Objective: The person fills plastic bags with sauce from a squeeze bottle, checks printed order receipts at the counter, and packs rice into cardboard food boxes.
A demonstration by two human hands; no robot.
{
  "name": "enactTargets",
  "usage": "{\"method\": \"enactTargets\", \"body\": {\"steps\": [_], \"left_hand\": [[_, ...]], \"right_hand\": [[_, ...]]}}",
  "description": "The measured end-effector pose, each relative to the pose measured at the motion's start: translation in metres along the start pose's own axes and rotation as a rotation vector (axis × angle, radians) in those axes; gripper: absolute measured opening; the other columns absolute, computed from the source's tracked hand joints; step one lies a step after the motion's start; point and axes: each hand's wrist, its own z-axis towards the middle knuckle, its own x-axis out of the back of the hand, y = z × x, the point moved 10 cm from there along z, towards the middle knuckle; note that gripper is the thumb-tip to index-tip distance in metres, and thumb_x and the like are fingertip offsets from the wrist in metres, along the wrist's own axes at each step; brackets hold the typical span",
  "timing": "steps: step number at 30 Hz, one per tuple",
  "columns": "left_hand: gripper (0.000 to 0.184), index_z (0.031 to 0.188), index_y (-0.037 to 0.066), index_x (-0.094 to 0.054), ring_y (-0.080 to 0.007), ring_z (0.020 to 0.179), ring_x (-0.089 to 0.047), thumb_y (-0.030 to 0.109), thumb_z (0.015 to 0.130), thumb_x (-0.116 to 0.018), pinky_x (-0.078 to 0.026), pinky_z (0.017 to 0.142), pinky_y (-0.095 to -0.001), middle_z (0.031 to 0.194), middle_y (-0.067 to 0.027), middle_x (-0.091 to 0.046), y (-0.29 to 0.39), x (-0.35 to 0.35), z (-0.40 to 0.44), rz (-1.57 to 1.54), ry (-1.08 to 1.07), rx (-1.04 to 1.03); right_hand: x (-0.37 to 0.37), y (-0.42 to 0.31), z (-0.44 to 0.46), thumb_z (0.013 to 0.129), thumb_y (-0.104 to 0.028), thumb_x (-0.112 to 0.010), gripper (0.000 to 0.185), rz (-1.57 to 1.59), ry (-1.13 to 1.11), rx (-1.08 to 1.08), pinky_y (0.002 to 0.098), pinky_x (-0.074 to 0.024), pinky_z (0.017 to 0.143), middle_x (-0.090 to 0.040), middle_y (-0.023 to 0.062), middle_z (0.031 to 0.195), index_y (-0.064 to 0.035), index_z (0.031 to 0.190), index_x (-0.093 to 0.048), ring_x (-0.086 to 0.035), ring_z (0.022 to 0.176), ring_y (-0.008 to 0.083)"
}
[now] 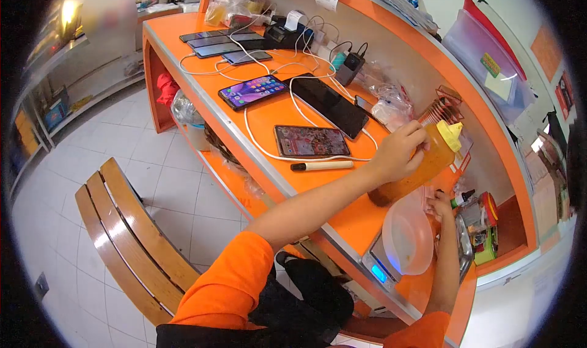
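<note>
My left hand (402, 152) is wrapped round the upper part of a clear squeeze bottle (422, 167) with a yellow cap. The bottle is tilted, cap end up and to the right, with amber liquid and dark sediment toward its lower end. Below it, a translucent pinkish plastic bowl (408, 238) sits on a digital scale (380, 263) whose blue display is lit. The fingers of my right hand (439, 206) are curled at the bowl's far rim; their tips are partly hidden. What is inside the bowl cannot be made out.
Several phones and tablets, such as a lit phone (252, 92), lie on the orange counter (269, 123) among white charging cables. A marker (322, 166) lies near the front edge. Jars (488, 208) and a metal tray (466, 245) stand right. A wooden chair (131, 225) is at left.
</note>
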Motion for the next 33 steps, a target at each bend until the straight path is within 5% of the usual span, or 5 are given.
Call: {"method": "enactTargets", "body": {"steps": [15, 19, 22, 27, 33], "left_hand": [[0.011, 0.075, 0.001, -0.046, -0.0231, 0.069, -0.051, -0.003, 0.065, -0.049, -0.043, 0.062, -0.0294, 0.077, -0.0106, -0.044, 0.0, 0.001, 0.0, 0.004, -0.002, -0.008], [0.011, 0.075, 0.002, -0.046, -0.0257, 0.071, -0.05, -0.002, 0.065, -0.049, -0.042, 0.062, -0.0316, 0.077, -0.0113, -0.045, -0.003, 0.001, 0.001, 0.017, -0.005, 0.004], [0.013, 0.076, 0.004, -0.047, -0.03, 0.073, -0.049, 0.001, 0.064, -0.051, -0.041, 0.064, -0.0364, 0.079, -0.0117, -0.046, -0.002, 0.003, 0.001, 0.016, 0.017, 0.002], [0.02, 0.084, 0.003, -0.048, -0.0309, 0.076, -0.051, 0.005, 0.066, -0.056, -0.042, 0.068, -0.0371, 0.086, -0.012, -0.05, 0.043, 0.014, -0.003, 0.202, 0.131, -0.343], [0.025, 0.094, 0.005, -0.052, -0.0283, 0.09, -0.054, 0.012, 0.071, -0.061, -0.044, 0.073, -0.036, 0.093, -0.0128, -0.055, 0.051, -0.042, -0.023, -0.208, -0.289, -0.223]], "right_hand": [[0.122, -0.033, 0.014, 0.075, -0.004, -0.058, 0.008, -0.047, 0.563, 0.595, 0.024, -0.0433, 0.049, -0.059, 0.0084, 0.077, 0.0017, 0.077, -0.053, -0.055, 0.062, 0.0134], [0.124, -0.053, -0.006, 0.077, -0.002, -0.051, 0.016, -0.699, 0.749, 0.519, 0.0309, -0.044, 0.068, -0.059, 0.0156, 0.079, 0.0016, 0.092, -0.056, -0.057, 0.072, 0.0241], [0.107, -0.073, -0.029, 0.074, -0.002, -0.051, 0.026, -0.841, 0.767, 0.738, 0.0385, -0.0432, 0.069, -0.053, 0.0192, 0.1, -0.0025, 0.099, -0.058, -0.053, 0.08, 0.0362], [0.079, -0.128, -0.092, 0.074, 0.002, -0.05, 0.038, -0.443, 0.711, 0.888, 0.0328, -0.0445, 0.065, -0.054, 0.0161, 0.096, -0.0028, 0.112, -0.049, -0.055, 0.079, 0.0265], [-0.042, -0.203, -0.244, 0.073, 0.006, -0.052, 0.033, -0.474, 0.536, 1.049, 0.0296, -0.0445, 0.065, -0.056, 0.0132, 0.09, 0.0016, 0.106, -0.049, -0.054, 0.079, 0.0209]]}}
